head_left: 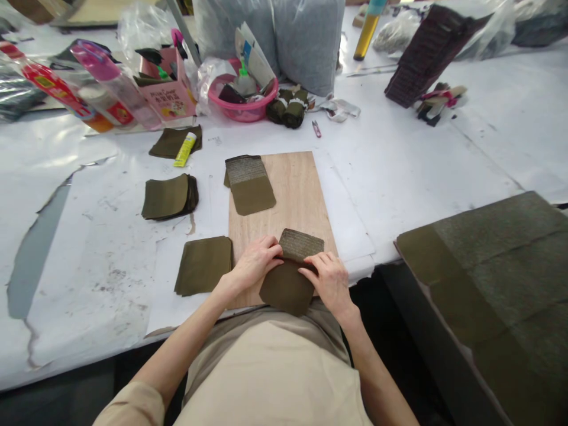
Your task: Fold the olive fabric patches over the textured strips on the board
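Note:
A wooden board [293, 189] lies on the white table. At its near edge sits an olive-green fabric piece [286, 290] joined to a grey textured patch [302, 242]. My left hand [255, 263] presses on the left side of this piece, fingers curled at the seam. My right hand [326, 278] rests on its right side, fingers bent and pressing down. A second, similar joined piece [249, 184] lies at the board's far left corner.
Stacks of olive squares lie left of the board [204, 263], [169, 197], [171, 142], with a yellow glue tube [185, 149]. A pink bowl [243, 109], dark rolls [288, 107], small snips [316, 128] and bags stand at the back. Large olive sheets [497, 272] fill the right.

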Motion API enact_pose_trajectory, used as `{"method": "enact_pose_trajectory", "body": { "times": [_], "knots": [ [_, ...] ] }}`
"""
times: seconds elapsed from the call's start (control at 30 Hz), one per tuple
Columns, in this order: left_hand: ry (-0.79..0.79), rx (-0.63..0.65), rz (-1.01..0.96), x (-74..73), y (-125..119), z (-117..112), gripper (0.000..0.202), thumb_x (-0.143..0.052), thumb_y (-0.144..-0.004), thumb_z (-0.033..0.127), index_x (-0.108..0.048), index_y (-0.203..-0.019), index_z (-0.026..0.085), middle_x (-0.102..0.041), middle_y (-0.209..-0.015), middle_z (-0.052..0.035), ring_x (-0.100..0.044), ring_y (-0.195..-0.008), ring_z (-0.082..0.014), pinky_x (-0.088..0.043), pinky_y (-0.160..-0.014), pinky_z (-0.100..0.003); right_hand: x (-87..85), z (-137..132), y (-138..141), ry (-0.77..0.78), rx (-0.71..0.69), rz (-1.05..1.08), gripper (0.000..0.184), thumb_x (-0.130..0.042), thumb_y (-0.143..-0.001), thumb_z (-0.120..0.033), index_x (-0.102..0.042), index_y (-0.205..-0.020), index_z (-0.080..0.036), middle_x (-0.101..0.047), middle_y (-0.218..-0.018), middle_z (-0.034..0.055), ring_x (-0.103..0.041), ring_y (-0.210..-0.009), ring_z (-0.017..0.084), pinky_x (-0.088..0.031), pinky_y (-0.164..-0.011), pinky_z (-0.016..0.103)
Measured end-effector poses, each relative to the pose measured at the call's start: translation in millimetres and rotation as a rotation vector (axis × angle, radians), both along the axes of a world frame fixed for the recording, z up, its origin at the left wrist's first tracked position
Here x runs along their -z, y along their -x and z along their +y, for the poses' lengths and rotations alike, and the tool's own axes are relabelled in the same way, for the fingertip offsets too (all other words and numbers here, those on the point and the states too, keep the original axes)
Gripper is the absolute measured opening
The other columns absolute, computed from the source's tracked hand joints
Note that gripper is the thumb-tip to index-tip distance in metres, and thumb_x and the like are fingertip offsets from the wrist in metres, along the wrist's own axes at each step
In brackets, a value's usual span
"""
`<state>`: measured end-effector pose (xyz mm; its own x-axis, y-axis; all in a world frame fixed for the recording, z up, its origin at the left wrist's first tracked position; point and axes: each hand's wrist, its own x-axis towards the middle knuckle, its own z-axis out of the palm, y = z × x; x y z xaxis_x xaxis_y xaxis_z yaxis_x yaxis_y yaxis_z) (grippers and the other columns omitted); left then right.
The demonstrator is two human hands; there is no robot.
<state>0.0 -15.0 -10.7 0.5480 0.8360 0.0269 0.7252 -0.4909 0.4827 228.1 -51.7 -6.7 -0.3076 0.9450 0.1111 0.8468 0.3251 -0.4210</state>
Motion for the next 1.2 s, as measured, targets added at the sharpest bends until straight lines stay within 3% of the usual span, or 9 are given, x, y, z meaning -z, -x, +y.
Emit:
{"method": "enact_pose_trajectory", "body": {
  "times": [0.27,0.5,0.73,1.2],
  "knots": [
    [0.036,0.035,0.014,-1.8,2.8,9.3,0.02,-0.06,-0.089,0.033,-0.055,-0.077,0.018,-0.052,-0.086,-0.0026,-0.051,-0.084,-0.0183,-0.043,-0.072,-0.03,15.0,1.3,29.9,-0.016,0.032,0.062,0.012,-0.057,-0.093,-0.03,-0.067,-0.092,-0.022,-0.066,-0.089,0.0037,-0.053,-0.087,0.019,-0.039,-0.078,0.032],
    [0.04,0.028,0.049,-3.9,4.5,10.8,0.025,-0.062,-0.088,0.037,-0.053,-0.076,0.018,-0.052,-0.084,-0.002,-0.051,-0.08,-0.0179,-0.042,-0.068,-0.029,18.3,-0.4,30.3,-0.023,0.05,0.103,0.01,-0.058,-0.092,-0.027,-0.066,-0.092,-0.022,-0.066,-0.089,0.0031,-0.052,-0.087,0.02,-0.039,-0.079,0.031],
    [0.048,-0.051,-0.123,3.8,7.0,5.0,0.017,-0.056,-0.092,0.035,-0.06,-0.094,0.019,-0.056,-0.093,-0.0037,-0.056,-0.086,-0.0175,-0.047,-0.076,-0.03,20.2,-1.0,28.8,-0.024,0.05,0.126,0.013,-0.056,-0.093,-0.03,-0.067,-0.095,-0.022,-0.066,-0.091,0.004,-0.053,-0.089,0.019,-0.041,-0.08,0.032],
    [-0.003,-0.02,-0.175,11.2,6.2,-3.2,0.024,-0.041,-0.099,0.03,-0.061,-0.091,0.019,-0.058,-0.092,-0.0037,-0.056,-0.085,-0.0147,-0.048,-0.076,-0.027,20.9,-2.6,26.6,-0.036,0.06,0.186,0.022,-0.05,-0.096,-0.025,-0.072,-0.099,-0.026,-0.063,-0.091,0.0044,-0.053,-0.09,0.018,-0.044,-0.081,0.029]
  ]
}}
